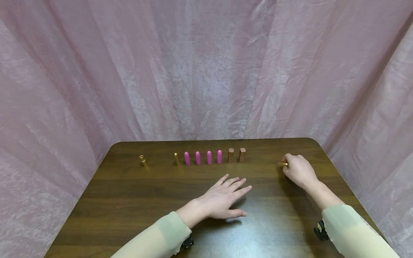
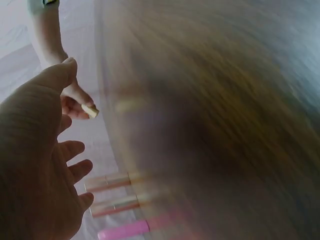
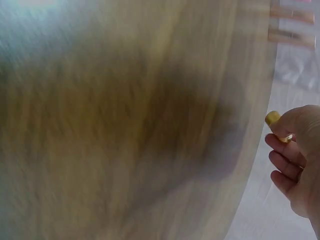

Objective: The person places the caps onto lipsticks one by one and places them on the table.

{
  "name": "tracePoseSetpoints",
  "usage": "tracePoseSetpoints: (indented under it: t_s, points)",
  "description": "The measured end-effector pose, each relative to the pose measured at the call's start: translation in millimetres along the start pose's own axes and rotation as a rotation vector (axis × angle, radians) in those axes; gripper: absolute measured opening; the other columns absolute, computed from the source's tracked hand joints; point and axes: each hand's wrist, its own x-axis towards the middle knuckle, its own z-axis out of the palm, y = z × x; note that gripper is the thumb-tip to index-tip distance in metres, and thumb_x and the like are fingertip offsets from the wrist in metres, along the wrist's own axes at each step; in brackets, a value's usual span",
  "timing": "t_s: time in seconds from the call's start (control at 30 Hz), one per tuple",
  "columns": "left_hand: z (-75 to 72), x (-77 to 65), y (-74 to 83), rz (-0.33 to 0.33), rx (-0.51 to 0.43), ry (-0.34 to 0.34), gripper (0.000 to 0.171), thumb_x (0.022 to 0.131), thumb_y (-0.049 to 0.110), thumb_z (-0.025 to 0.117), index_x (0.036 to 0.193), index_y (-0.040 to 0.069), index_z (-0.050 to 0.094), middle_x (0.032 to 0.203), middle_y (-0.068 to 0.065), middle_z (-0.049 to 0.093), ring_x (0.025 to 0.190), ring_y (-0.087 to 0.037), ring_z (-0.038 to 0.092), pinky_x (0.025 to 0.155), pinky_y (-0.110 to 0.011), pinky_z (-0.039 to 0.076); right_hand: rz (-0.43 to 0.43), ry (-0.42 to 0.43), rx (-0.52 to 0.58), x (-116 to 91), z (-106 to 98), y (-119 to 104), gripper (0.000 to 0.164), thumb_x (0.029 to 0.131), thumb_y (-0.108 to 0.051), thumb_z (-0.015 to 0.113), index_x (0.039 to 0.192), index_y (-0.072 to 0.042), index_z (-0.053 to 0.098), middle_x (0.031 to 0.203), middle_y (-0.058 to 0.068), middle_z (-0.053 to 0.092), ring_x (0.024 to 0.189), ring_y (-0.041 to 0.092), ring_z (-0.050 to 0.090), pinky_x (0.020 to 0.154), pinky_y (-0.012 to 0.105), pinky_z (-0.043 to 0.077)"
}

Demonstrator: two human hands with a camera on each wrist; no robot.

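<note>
At the right of the table, my right hand (image 1: pixel 300 171) pinches a small gold lipstick tube (image 3: pixel 272 118) between thumb and forefinger. In the right wrist view the tube lies tilted in the grip, its lower part partly hidden by the fingers. My left hand (image 1: pixel 222 197) is spread over the middle of the table, palm down, holding nothing. Ahead of it stands a row: a slim gold tube (image 1: pixel 177 159), several pink bullet-shaped tubes (image 1: pixel 198 158) and two rose-gold lipstick tubes (image 1: pixel 231 155). Off to the left stands another gold tube (image 1: pixel 143 160) with a narrowed middle.
The dark wooden table (image 1: pixel 135 200) has rounded back corners. A pink velvet curtain (image 1: pixel 206 71) hangs right behind its far edge and along both sides. Light glares off the tabletop near the front.
</note>
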Motion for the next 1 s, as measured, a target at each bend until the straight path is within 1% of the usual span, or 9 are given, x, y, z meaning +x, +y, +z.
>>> tracePoseSetpoints:
  t_s: [0.2, 0.3, 0.4, 0.5, 0.6, 0.7, 0.8, 0.9, 1.0]
  points:
    - [-2.2, -18.7, -15.3, -0.045, -0.037, 0.008, 0.084, 0.098, 0.072, 0.042, 0.165, 0.025, 0.022, 0.168, -0.005, 0.023, 0.154, -0.024, 0.021, 0.123, -0.054, 0.011, -0.169, 0.089, 0.008, -9.1, 8.4, -30.5, 0.019, 0.086, 0.0, 0.073, 0.105, -0.001, 0.074, 0.097, 0.01, 0.074, 0.098, 0.039, 0.064, 0.086, 0.053, 0.05]
    - [-3.5, -32.0, -24.8, -0.068, -0.056, 0.015, 0.084, 0.098, 0.07, 0.045, 0.165, 0.025, 0.02, 0.169, -0.005, 0.022, 0.154, -0.024, 0.021, 0.123, -0.054, 0.009, -0.265, 0.148, 0.015, -12.4, 13.3, -45.4, 0.019, 0.082, 0.002, 0.075, 0.101, -0.004, 0.074, 0.096, 0.007, 0.073, 0.096, 0.034, 0.064, 0.087, 0.05, 0.05]
    - [-4.4, -46.8, -35.4, -0.092, -0.07, 0.025, 0.084, 0.099, 0.068, 0.047, 0.165, 0.025, 0.02, 0.169, -0.004, 0.021, 0.154, -0.025, 0.022, 0.123, -0.055, 0.01, -0.347, 0.206, 0.022, -14.5, 17.4, -58.1, 0.021, 0.079, 0.005, 0.075, 0.098, -0.005, 0.074, 0.096, 0.006, 0.071, 0.095, 0.031, 0.064, 0.087, 0.048, 0.05]
    - [-4.9, -61.0, -46.5, -0.123, -0.07, 0.037, 0.083, 0.099, 0.067, 0.048, 0.165, 0.024, 0.021, 0.169, -0.004, 0.02, 0.154, -0.025, 0.022, 0.123, -0.055, 0.011, -0.388, 0.229, 0.032, -16.8, 20.5, -68.8, 0.023, 0.078, 0.006, 0.076, 0.098, -0.006, 0.074, 0.096, 0.005, 0.072, 0.095, 0.03, 0.065, 0.087, 0.048, 0.051]
    - [-5.2, -75.6, -58.1, -0.17, -0.056, 0.058, 0.081, 0.099, 0.066, 0.048, 0.165, 0.025, 0.022, 0.169, -0.003, 0.019, 0.154, -0.025, 0.02, 0.123, -0.054, 0.01, -0.402, 0.215, 0.033, -19.2, 23.3, -79.2, 0.024, 0.079, 0.003, 0.076, 0.1, -0.008, 0.075, 0.098, 0.003, 0.073, 0.097, 0.029, 0.065, 0.087, 0.048, 0.051]
    - [-5.2, -91.7, -71.8, -0.215, -0.035, 0.128, 0.078, 0.1, 0.063, 0.052, 0.163, 0.022, 0.03, 0.168, -0.005, 0.023, 0.154, -0.028, 0.02, 0.123, -0.055, 0.01, -0.411, 0.191, 0.026, -22.2, 26.4, -89.9, 0.024, 0.08, 0.0, 0.077, 0.102, -0.01, 0.076, 0.1, 0.001, 0.074, 0.1, 0.028, 0.065, 0.089, 0.05, 0.051]
    - [-6.6, -110.8, -88.3, -0.274, -0.029, 0.246, 0.074, 0.098, 0.056, 0.06, 0.158, 0.017, 0.04, 0.165, -0.009, 0.032, 0.151, -0.033, 0.026, 0.121, -0.058, 0.014, -0.426, 0.177, 0.023, -25.6, 30.1, -100.9, 0.025, 0.081, -0.002, 0.079, 0.103, -0.012, 0.076, 0.101, 0.0, 0.074, 0.101, 0.026, 0.065, 0.091, 0.05, 0.05]
    - [-9.4, -133.2, -109.2, -0.375, -0.072, 0.376, 0.07, 0.097, 0.047, 0.067, 0.154, 0.012, 0.047, 0.158, -0.014, 0.042, 0.145, -0.038, 0.036, 0.119, -0.061, 0.018, -0.451, 0.17, 0.03, -28.1, 34.2, -113.0, 0.025, 0.081, -0.004, 0.08, 0.103, -0.014, 0.076, 0.1, -0.002, 0.073, 0.101, 0.024, 0.065, 0.093, 0.05, 0.049]
    - [-13.0, -156.5, -130.7, -0.512, -0.169, 0.461, 0.069, 0.098, 0.042, 0.068, 0.154, 0.01, 0.045, 0.153, -0.016, 0.046, 0.14, -0.041, 0.039, 0.116, -0.062, 0.023, -0.477, 0.165, 0.05, -28.5, 39.3, -125.6, 0.025, 0.08, -0.005, 0.081, 0.103, -0.015, 0.076, 0.1, -0.004, 0.073, 0.101, 0.023, 0.064, 0.093, 0.048, 0.049]
